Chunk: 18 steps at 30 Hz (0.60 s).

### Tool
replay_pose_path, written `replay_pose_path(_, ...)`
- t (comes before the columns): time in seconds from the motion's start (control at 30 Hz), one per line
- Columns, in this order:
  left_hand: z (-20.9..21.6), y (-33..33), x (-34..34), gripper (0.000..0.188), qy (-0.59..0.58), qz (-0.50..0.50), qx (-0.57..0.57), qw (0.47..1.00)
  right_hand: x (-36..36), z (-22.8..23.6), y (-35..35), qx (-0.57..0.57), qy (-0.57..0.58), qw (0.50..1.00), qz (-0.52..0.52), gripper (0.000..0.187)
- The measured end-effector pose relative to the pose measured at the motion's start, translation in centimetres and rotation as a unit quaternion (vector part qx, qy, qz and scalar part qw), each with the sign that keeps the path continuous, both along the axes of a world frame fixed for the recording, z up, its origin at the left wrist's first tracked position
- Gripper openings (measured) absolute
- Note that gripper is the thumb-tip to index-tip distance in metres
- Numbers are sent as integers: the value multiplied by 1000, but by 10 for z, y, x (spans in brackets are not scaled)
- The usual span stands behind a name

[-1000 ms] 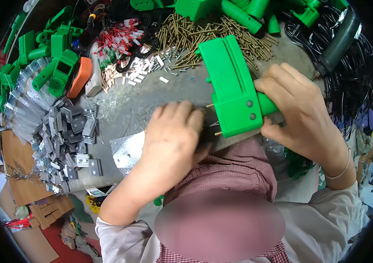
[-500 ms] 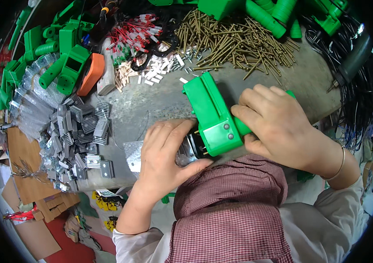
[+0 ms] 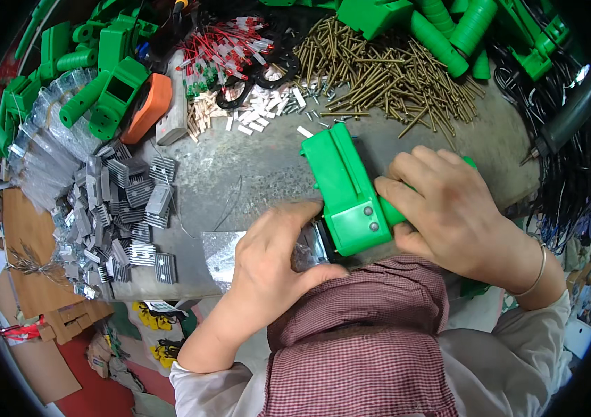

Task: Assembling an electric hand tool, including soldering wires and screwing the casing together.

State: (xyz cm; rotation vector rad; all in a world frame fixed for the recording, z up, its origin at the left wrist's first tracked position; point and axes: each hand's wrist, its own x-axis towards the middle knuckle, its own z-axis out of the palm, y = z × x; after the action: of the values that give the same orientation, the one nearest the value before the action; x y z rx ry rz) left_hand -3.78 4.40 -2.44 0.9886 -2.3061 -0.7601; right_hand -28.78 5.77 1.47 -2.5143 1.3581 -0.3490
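A green plastic tool housing (image 3: pixel 351 191) lies tilted in front of me near the table's front edge, with two round grey fastener heads by its lower right side. My right hand (image 3: pixel 448 208) is closed around its green handle. On the other side, my left hand (image 3: pixel 275 260) grips a black plug-like part (image 3: pixel 323 236) with clear plastic wrapping (image 3: pixel 304 256) around it. That part sits against the housing's lower left end. My left fingers and the wrapping hide most of it. More clear wrapping (image 3: pixel 222 257) spreads on the table behind my left hand.
Finned grey metal heat sinks (image 3: pixel 132 208) are heaped at left, below clear plastic sleeves (image 3: pixel 45 149) and green housings (image 3: pixel 111 97). Long brass screws (image 3: pixel 386 76), red-wired parts (image 3: pixel 222 52) and white pieces (image 3: pixel 261 104) lie at the back. At right are a dark screwdriver-like tool (image 3: pixel 570 115) and black cables (image 3: pixel 559 187).
The black part and the green housing have come together; the brass-coloured pins seen between them earlier no longer show. Both hands keep their grip. The whole view has shifted slightly.
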Motion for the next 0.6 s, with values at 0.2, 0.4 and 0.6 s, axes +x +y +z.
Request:
replay_pose_path(0.2,-2,-3,-7,84,28,-14,-19,999,-4,-6,2,-35,-8,999,3,27)
replay_pose_path(0.4,16,-8,-21,86,-151,-108,-189,964,7,-19,14,-78,40,996,12,23)
replay_pose_path(0.6,12,-10,-22,79,-182,-141,-217,949,-33,0,28,-104,-63,988,-90,47)
